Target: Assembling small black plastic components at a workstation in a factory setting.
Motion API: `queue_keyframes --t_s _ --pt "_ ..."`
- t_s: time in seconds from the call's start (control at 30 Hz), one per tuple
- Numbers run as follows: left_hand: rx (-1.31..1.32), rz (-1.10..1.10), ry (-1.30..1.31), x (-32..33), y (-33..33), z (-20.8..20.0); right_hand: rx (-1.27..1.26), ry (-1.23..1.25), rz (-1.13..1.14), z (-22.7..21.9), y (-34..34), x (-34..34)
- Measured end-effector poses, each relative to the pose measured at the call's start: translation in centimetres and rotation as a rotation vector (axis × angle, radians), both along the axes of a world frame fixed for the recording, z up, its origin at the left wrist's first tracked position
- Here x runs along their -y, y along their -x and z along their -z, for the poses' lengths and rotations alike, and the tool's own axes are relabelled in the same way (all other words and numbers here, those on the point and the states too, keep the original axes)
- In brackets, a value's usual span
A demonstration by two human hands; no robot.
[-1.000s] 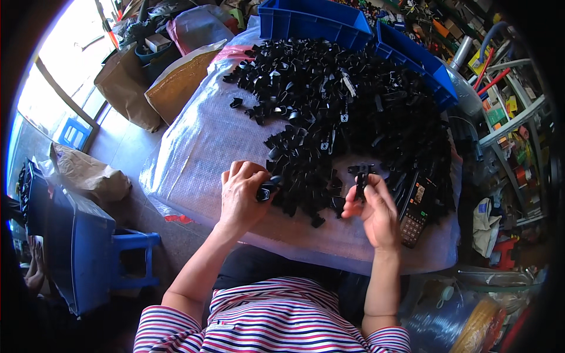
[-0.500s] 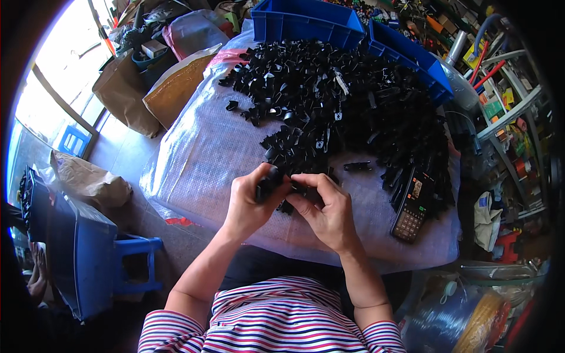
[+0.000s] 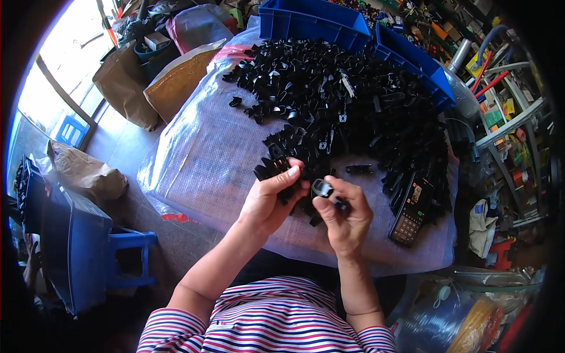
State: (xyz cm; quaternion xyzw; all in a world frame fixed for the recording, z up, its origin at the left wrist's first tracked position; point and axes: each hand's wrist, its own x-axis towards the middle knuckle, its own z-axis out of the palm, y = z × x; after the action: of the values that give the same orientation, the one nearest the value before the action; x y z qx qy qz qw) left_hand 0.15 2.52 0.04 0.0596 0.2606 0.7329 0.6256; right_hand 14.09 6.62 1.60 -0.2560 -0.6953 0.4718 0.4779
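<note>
My left hand [image 3: 268,197] is closed around black plastic pieces [image 3: 271,166], its thumb lying across them. Just to its right, my right hand [image 3: 346,215] pinches a small black part with a shiny, light-coloured open end [image 3: 322,187]. More black shows between the right fingers, too small to name. Both hands hover over the near side of a table covered with a white woven sheet [image 3: 206,147]. A large heap of small black plastic parts [image 3: 353,100] spreads beyond them, and one loose black piece [image 3: 359,169] lies apart from it.
A remote-like black keypad device [image 3: 406,220] rests on the sheet at right. Blue bins [image 3: 315,26] border the heap's far side. A blue stool [image 3: 132,256] and a large blue container [image 3: 76,247] stand at left. Crowded shelves [image 3: 512,129] line the right, with a wrapped spool [image 3: 447,323] below.
My hands have moved apart. The left has turned, showing its black pieces; the right has shifted rightward, lifting a small part with a shiny end into view.
</note>
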Motion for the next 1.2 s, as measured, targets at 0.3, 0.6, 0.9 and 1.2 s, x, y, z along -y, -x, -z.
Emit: queue_keyframes --t_s 0.3,0.6,0.9,1.2 --pt "-0.349 -0.009 -0.048 -0.2 0.9 0.2 0.332 0.005 0.033 -0.8 -2.4 -0.7" --pt "-0.994 0.079 -0.144 0.1 1.5 -1.3 0.378 -0.026 -0.042 -3.4 -3.2 0.2" --pt "-1.146 0.084 -0.152 0.8 1.4 -1.7 0.468 -0.047 -0.093 -3.0 -3.3 0.0" --pt "-0.863 -0.039 -0.104 1.1 -0.5 -1.4 0.321 -0.096 0.025 -0.7 -0.8 0.9"
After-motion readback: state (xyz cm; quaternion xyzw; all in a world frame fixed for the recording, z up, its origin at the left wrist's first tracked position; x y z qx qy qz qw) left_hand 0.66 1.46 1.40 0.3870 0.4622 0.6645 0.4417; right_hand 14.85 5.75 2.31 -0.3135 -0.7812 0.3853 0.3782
